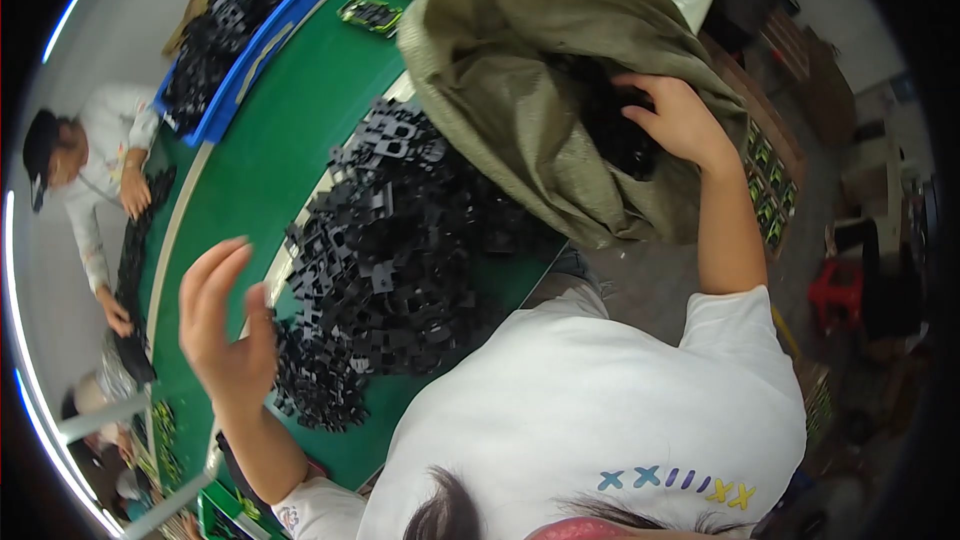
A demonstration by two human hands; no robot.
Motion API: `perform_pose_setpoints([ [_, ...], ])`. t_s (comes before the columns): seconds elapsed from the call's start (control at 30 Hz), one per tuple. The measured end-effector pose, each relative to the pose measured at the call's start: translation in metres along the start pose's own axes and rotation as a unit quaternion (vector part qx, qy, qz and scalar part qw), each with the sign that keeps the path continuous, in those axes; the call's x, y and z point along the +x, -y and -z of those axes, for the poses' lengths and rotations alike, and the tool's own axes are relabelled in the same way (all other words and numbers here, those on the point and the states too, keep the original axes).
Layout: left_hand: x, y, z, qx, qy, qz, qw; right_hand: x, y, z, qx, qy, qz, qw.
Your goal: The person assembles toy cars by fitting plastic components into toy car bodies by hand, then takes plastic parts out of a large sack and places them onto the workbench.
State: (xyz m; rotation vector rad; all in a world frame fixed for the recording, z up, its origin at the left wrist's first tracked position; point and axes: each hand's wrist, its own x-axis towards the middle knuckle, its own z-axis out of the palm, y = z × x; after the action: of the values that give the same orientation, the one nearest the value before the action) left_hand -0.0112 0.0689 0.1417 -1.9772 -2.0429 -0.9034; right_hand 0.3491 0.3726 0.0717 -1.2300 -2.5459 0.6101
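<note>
A large heap of small black plastic parts (400, 230) lies on the green work table (245, 150). My left hand (228, 330) is raised beside the heap's left edge, fingers apart and holding nothing. A big olive-green woven sack (500, 70) leans over the far right of the heap with its mouth gaping. More black parts (615, 130) show in the dark inside of the sack. At that mouth is my right hand (680, 120), thumb and forefinger apart, with nothing visible between them. Its other fingers are mostly hidden.
A blue bin (245, 70) of black parts stands at the far left, near a co-worker (95, 170) handling dark pieces. Black-and-green pieces (370, 15) lie on the table's far end. At right are a tray of similar pieces (770, 180) and a red stool (838, 295).
</note>
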Motion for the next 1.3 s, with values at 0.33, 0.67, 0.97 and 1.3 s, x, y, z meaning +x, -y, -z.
perform_pose_setpoints([
  [0.33, 0.125, -0.123, -0.158, -0.003, 0.246, -0.367, 0.897, -0.012, -0.030, -0.004, -0.117, 0.187, -0.007, 0.975],
  [0.67, 0.127, -0.116, -0.213, 0.097, 0.473, -0.303, 0.822, 0.004, -0.053, -0.029, -0.225, 0.184, 0.186, 0.938],
  [0.97, 0.122, -0.107, -0.208, -0.002, 0.410, -0.263, 0.873, 0.029, -0.064, -0.029, -0.141, 0.225, 0.148, 0.953],
  [1.3, 0.138, -0.165, -0.289, 0.111, 0.429, -0.012, 0.896, 0.046, -0.059, -0.037, -0.155, 0.273, 0.116, 0.942],
])
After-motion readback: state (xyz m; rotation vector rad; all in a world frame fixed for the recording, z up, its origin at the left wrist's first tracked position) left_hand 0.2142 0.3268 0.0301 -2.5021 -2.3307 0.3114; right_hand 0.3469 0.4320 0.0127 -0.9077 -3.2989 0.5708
